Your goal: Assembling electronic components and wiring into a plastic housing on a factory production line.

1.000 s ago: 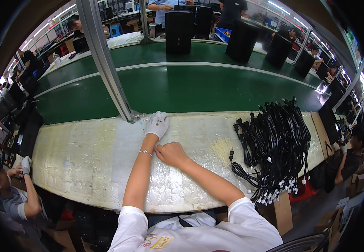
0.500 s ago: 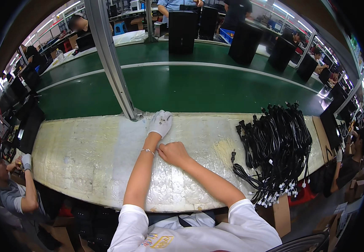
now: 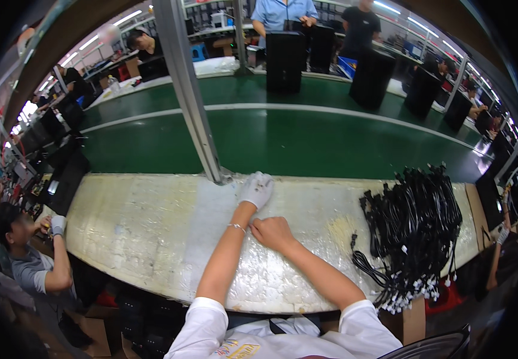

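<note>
My left hand, in a white glove with dark smudges, rests palm down by the table's far edge, its fingers curled under. Just nearer, my bare right hand lies on the table as a loose fist, its thumb side close to my left wrist. Neither hand shows anything in it. A thin bracelet circles my left wrist. To the right lies a big heap of bundled black power cords with white connectors at their near ends. Between my right hand and the heap is a patch of thin, pale yellowish strips, perhaps cable ties.
A metal post rises at the table's far edge, left of my gloved hand. Beyond runs a green conveyor belt carrying black computer cases. Co-workers stand across it, and one person works at the left.
The whole view has shifted, so everything sits a little further right and lower. My hands keep the same pose on the table.
</note>
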### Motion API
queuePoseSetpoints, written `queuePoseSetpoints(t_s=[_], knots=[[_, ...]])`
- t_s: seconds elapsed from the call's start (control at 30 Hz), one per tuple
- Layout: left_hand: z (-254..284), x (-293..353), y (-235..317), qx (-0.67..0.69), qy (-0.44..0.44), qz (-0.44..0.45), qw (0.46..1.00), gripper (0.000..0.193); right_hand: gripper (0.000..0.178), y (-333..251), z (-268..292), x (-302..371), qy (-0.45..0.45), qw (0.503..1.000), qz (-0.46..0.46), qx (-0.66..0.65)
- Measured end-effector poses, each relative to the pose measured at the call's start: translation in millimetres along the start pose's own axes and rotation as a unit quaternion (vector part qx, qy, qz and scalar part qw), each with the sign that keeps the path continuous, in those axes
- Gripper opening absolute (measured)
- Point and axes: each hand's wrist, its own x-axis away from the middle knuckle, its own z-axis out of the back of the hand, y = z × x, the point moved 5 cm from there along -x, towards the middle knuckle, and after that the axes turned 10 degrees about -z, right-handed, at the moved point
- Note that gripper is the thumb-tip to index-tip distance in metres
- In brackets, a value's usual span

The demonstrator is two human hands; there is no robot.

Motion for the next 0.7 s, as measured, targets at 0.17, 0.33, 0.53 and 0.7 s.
queuePoseSetpoints(t_s=[0.17, 0.33, 0.53, 0.7], knots=[[2, 7, 8, 0.007, 0.008, -0.002, 1.0, 0.023, 0.025, 3, 0, 7, -0.001, 1.0, -0.006, 0.001], [4, 8, -2, 0.018, 0.024, 0.012, 0.999, 0.02, 0.023, 0, -4, 5, -0.003, 1.0, 0.003, 0.005], [0, 5, -3, -0.053, 0.044, 0.02, 0.997, 0.021, 0.02, 1, -3, 2, -0.007, 1.0, -0.01, 0.009], [-4, 9, 0, -0.027, 0.064, 0.034, 0.997, 0.021, 0.019, 5, -3, 4, -0.009, 1.0, -0.01, 0.023]])
